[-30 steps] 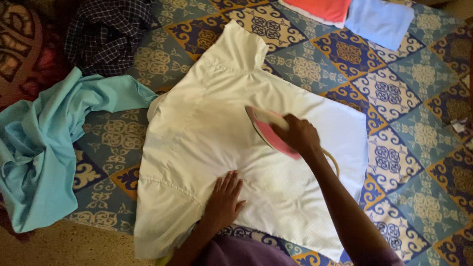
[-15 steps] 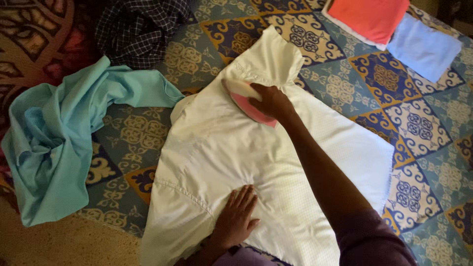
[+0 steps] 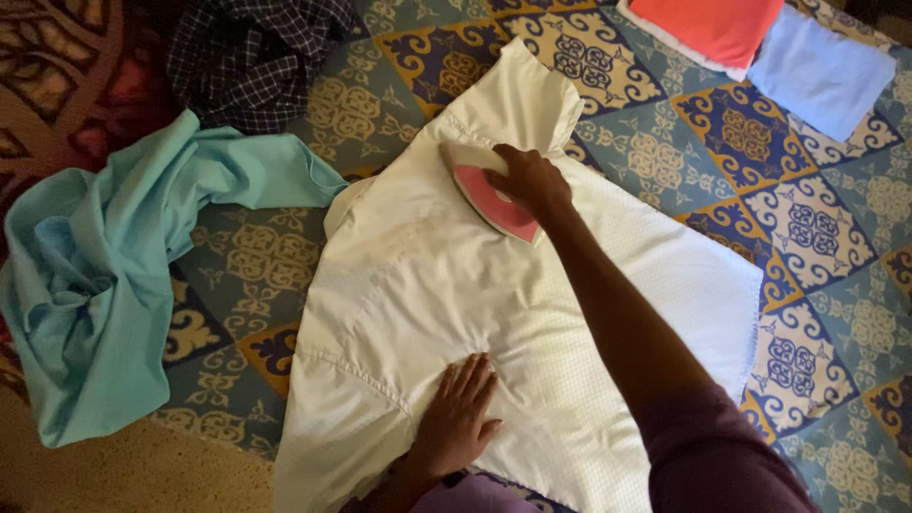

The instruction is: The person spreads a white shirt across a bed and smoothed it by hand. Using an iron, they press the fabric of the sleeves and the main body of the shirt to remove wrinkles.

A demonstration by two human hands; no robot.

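A white shirt [image 3: 427, 285] lies spread flat on a patterned blue and yellow blanket [image 3: 807, 237]. My right hand [image 3: 527, 180] grips a pink and white iron [image 3: 486, 195] that rests on the shirt's upper part, near the sleeve at the top. My left hand [image 3: 458, 418] lies flat with its fingers spread on the shirt's lower part, close to the near hem.
A crumpled light blue garment [image 3: 104, 285] lies to the left of the shirt. A dark checked garment [image 3: 256, 47] is bunched at the top left. Folded red [image 3: 712, 24] and pale blue [image 3: 822, 71] cloths sit at the top right. Bare floor [image 3: 142, 475] shows at the bottom left.
My right hand has slid the iron from the shirt's middle right up to its upper part near the sleeve. My left hand has stayed pressed on the lower part.
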